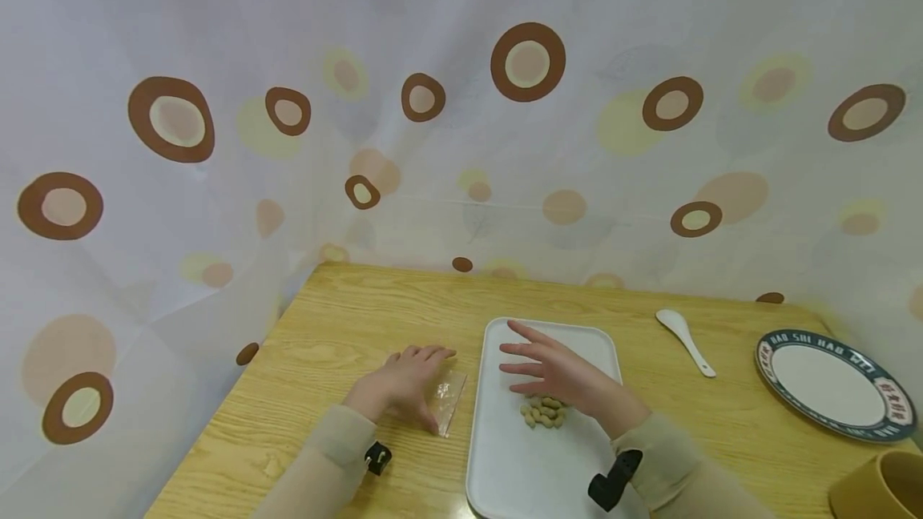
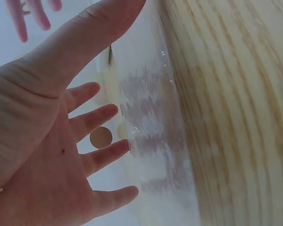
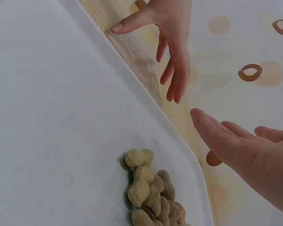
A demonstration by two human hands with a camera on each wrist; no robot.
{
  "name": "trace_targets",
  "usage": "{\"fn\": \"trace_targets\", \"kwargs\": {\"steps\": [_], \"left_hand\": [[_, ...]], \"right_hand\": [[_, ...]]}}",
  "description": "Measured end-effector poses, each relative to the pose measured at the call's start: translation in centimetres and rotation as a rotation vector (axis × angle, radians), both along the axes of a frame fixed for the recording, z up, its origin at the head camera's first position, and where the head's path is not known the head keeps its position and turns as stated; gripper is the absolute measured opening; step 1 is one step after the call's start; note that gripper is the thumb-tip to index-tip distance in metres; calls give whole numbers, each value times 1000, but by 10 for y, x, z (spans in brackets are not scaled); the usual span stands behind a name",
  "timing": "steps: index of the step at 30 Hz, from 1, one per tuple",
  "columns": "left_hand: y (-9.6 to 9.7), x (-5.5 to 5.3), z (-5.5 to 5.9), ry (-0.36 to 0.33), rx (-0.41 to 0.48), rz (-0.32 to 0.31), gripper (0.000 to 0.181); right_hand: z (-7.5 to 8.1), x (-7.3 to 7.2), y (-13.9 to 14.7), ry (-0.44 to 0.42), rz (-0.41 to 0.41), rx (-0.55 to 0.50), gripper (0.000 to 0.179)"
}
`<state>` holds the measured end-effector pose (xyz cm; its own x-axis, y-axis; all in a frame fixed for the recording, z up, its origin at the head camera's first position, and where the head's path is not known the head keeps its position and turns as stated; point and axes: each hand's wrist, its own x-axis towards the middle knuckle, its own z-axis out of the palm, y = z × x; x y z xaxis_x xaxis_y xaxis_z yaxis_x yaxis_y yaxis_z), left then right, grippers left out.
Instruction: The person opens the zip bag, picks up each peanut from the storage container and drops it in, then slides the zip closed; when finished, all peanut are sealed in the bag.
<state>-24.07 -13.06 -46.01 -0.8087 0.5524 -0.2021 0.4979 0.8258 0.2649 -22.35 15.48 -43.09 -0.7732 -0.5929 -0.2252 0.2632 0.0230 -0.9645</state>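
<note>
A clear plastic bag [image 1: 450, 399] lies flat on the wooden table, left of the white tray [image 1: 530, 471]. My left hand [image 1: 400, 381] hovers over it with thumb and fingers spread, as the bag [image 2: 155, 117] beyond the fingertips in the left wrist view also shows. Nothing is held in that hand. Above the tray my right hand [image 1: 566, 371] is held with fingers extended and apart, its palm facing left and nothing in it. Just below it on the tray sits a small heap of unshelled peanuts [image 1: 546, 412], seen closer as peanuts [image 3: 151, 193] in the right wrist view.
A white spoon [image 1: 685, 341] lies right of the tray. Farther right is a white plate [image 1: 825, 383] with a dark patterned rim. A mustard-coloured cup [image 1: 868, 491] stands at the near right corner. A dotted curtain [image 1: 461, 142] hangs behind and beside the table.
</note>
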Motion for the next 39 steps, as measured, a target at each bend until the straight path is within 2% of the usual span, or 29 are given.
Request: {"fn": "trace_targets", "kwargs": {"steps": [8,14,22,30,39], "left_hand": [[1,-3,-4,-41,-2,11,119],[2,-2,-4,-26,-18,-8,116],[3,0,-3,-1,-41,-11,101],[3,1,-2,12,-23,-20,101],[2,1,-4,30,66,-50,96]], "right_hand": [[-10,-1,-17,-181,-4,-177,64],[-16,0,-26,-274,-2,-260,65],[-22,5,-37,-326,-12,-289,65],[-28,5,-43,-362,-9,-299,65],[-29,10,-49,-381,-26,-308,65]]}}
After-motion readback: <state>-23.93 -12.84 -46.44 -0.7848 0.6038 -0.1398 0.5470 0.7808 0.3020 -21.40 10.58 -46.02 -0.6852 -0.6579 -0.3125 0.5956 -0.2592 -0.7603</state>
